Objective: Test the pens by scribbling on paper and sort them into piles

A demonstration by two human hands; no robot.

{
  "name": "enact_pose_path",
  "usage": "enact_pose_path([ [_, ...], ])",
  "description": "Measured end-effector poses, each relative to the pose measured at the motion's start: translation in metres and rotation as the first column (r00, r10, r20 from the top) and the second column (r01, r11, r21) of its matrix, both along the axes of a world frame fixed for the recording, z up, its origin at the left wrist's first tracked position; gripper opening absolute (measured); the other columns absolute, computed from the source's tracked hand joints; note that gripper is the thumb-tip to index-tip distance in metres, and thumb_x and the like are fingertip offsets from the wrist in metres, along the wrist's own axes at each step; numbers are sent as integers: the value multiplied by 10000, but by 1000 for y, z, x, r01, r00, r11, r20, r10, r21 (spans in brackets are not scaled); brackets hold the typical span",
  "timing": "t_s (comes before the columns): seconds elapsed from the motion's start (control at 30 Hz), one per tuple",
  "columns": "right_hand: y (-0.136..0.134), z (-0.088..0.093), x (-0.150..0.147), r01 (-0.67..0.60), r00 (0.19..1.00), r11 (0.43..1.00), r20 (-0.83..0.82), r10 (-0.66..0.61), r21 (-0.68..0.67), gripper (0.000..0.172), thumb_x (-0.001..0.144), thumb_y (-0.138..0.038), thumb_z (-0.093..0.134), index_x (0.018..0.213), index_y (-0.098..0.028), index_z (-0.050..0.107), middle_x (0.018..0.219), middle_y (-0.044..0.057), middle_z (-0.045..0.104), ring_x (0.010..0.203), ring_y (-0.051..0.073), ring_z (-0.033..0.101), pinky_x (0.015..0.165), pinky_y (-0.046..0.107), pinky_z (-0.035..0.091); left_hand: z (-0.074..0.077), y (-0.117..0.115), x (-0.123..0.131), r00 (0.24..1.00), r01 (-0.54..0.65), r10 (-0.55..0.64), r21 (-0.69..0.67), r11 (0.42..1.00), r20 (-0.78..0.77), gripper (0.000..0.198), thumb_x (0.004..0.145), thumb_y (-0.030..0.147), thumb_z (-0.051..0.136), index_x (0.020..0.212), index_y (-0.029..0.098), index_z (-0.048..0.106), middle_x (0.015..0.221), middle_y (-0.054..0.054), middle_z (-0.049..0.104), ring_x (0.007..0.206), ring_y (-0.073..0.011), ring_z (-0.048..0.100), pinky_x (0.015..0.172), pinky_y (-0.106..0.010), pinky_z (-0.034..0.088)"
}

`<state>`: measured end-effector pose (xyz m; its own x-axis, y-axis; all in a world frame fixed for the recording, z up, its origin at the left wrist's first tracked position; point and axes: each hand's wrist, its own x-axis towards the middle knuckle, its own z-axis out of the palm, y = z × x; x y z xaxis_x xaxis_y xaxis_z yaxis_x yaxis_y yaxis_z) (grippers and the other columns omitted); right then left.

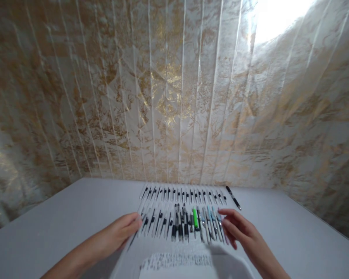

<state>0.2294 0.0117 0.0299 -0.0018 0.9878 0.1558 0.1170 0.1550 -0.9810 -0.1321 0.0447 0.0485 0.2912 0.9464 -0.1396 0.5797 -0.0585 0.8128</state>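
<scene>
Two rows of pens lie side by side on a white table. The back row (183, 195) is of clear pens with black parts. In the front row stand clear pens (158, 224), black pens (180, 228), a bright green pen or marker (195, 218) and pale blue and white pens (211, 223). My left hand (128, 228) is closed at the left end of the front row, beside a thin dark line; what its fingers hold, if anything, is unclear. At the right end, my right hand (240, 226) has its fingers apart, close beside the last pens.
A single black pen (234, 198) lies slanted right of the back row. Nearer me is a white sheet or box (177, 269) with dark handwriting-like marks, partly in shadow. Behind the table (61, 209) hangs a shiny gold-patterned sheet (168, 97).
</scene>
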Motion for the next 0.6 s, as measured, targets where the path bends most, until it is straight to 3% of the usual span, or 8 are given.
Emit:
enact_pose_path([
  [0.1, -8, 6, -49, -263, 951, 949, -211, 224, -175, 462, 784, -577, 647, 1023, -188, 578, 617, -55, 525, 455, 81, 446, 418, 197, 363, 10, -18, 52, 945, 291, -265, -125, 948, 193, 421, 863, 635, 469, 785, 223, 430, 605, 92, 358, 513, -101, 323, 470, -197, 275],
  [0.2, -9, 3, -78, -373, 898, 916, -306, 315, -151, 469, 780, -607, 641, 955, -179, 562, 561, -79, 488, 402, 58, 393, 371, 170, 329, 1, -23, 95, 889, 414, -388, -63, 908, 244, 381, 904, 594, 461, 848, 217, 444, 657, 74, 376, 537, -103, 335, 479, -205, 280],
  [0.3, -8, 6, -79, -309, 924, 946, -264, 275, -94, 444, 784, -616, 634, 791, -191, 508, 469, -112, 409, 355, 42, 307, 337, 157, 238, -19, -20, 116, 841, 451, -448, 66, 890, 302, 416, 919, 625, 404, 867, 215, 452, 662, 56, 382, 564, -119, 344, 495, -217, 290],
  [0.4, -9, 25, -61, -192, 972, 981, -146, 184, -40, 421, 842, -590, 582, 746, -194, 476, 492, -93, 443, 378, 47, 327, 367, 170, 234, -33, -20, 122, 803, 445, -463, 138, 885, 375, 477, 902, 683, 373, 812, 217, 426, 673, 48, 358, 587, -125, 340, 522, -226, 302],
  [0.5, -14, 50, -43, -32, 998, 996, -43, 36, 79, 374, 907, -530, 530, 752, -193, 485, 522, -82, 438, 431, 64, 345, 434, 192, 290, -33, -25, 121, 792, 451, -459, 121, 885, 402, 496, 887, 701, 389, 788, 216, 422, 692, 41, 358, 611, -128, 344, 560, -238, 309],
  [0.6, -19, 67, -36, 35, 999, 986, 2, -36, 160, 342, 928, -500, 514, 770, -196, 506, 533, -80, 415, 448, 74, 341, 456, 205, 306, -29, -27, 120, 777, 479, -490, 133, 868, 396, 503, 885, 699, 396, 770, 210, 427, 687, 35, 371, 625, -134, 357, 584, -250, 305],
])
